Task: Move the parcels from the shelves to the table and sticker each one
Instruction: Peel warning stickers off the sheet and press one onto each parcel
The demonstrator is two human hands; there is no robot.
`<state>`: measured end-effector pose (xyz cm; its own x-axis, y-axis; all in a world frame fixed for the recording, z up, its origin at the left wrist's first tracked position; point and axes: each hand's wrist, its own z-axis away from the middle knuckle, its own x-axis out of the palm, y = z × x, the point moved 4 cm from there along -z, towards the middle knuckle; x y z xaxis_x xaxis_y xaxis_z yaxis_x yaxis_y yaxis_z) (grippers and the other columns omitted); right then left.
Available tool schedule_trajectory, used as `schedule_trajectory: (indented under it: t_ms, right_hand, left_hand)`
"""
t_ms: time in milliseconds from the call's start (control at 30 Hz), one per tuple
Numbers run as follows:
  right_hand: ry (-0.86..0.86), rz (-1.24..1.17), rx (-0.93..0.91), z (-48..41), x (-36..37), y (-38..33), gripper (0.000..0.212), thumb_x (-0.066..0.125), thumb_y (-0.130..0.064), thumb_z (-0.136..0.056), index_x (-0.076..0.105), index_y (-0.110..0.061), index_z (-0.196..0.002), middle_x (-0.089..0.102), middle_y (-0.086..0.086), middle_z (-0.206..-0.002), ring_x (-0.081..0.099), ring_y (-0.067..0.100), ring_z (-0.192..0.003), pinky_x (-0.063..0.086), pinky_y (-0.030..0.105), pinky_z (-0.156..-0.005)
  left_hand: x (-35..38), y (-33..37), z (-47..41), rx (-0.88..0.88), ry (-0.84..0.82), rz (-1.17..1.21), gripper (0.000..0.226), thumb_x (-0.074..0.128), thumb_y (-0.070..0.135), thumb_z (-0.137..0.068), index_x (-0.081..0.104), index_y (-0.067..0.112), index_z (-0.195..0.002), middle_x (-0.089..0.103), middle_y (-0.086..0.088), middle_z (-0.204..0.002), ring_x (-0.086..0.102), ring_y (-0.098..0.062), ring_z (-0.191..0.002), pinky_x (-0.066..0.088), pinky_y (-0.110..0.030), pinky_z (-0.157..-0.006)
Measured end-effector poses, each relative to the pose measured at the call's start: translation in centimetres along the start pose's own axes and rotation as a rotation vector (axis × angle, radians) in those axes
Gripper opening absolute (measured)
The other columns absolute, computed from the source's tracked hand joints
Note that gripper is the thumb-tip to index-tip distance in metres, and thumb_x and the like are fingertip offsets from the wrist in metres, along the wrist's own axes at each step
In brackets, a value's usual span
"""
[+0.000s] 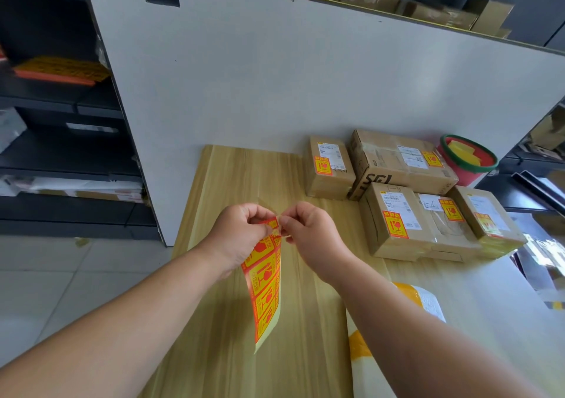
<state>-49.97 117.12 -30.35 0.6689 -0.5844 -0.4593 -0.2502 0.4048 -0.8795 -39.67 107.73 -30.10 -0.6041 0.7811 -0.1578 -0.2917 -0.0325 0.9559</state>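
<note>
Two grips, left hand (238,235) and right hand (315,235), pinch sticker strip (266,290); it hangs below.

The light wooden table (244,183) stands before the white flat partition board (275,76). The dark metal shelves (61,153) stand left of the board. Five brown cardboard parcels (397,214) sit close together on the table's far right, two behind and three in front. The red round plastic tub (467,160) stands right of the rear pair. The white-and-yellow plastic mailer (428,301) lies at the near right. Above the table's middle, the left hand (241,235) and the right hand (312,238) pinch the top of the hanging red-and-yellow paper sticker strip (266,290).
</note>
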Motion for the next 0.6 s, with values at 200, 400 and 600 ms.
schedule_trajectory:
  t_ms: [200,400,600]
  right_hand:
    - [-0.014,0.051,-0.014,0.0,-0.1,-0.1,0.015,0.053,-0.016,-0.095,0.061,-0.013,-0.083,0.068,0.007,-0.084,0.064,0.027,-0.086,0.053,0.04,-0.077]
    - [-0.018,-0.015,0.004,0.0,-0.5,0.1,0.018,0.046,-0.012,-0.098,0.061,-0.01,-0.089,0.067,0.005,-0.086,0.064,0.022,-0.086,0.052,0.035,-0.078]
    - [0.0,-0.018,0.082,-0.8,-1.5,1.6,0.032,0.043,-0.018,-0.1,0.055,-0.023,-0.129,0.061,-0.003,-0.123,0.054,0.015,-0.117,0.044,0.038,-0.101]
  left_hand:
    - [0.1,0.0,0.0,-0.011,-0.023,-0.011,0.019,0.057,0.003,-0.091,0.065,0.02,-0.089,0.07,-0.004,-0.087,0.067,-0.015,-0.077,0.05,-0.021,-0.06]
    - [0.1,-0.1,-0.2,-0.035,-0.027,0.007,0.025,0.052,-0.001,-0.092,0.065,0.02,-0.087,0.069,-0.006,-0.083,0.064,-0.014,-0.07,0.052,-0.02,-0.06]
    - [-0.3,-0.6,-0.6,-0.09,-0.125,0.102,0.026,0.05,-0.004,-0.093,0.065,0.017,-0.093,0.07,-0.004,-0.084,0.064,-0.014,-0.071,0.053,-0.027,-0.067]
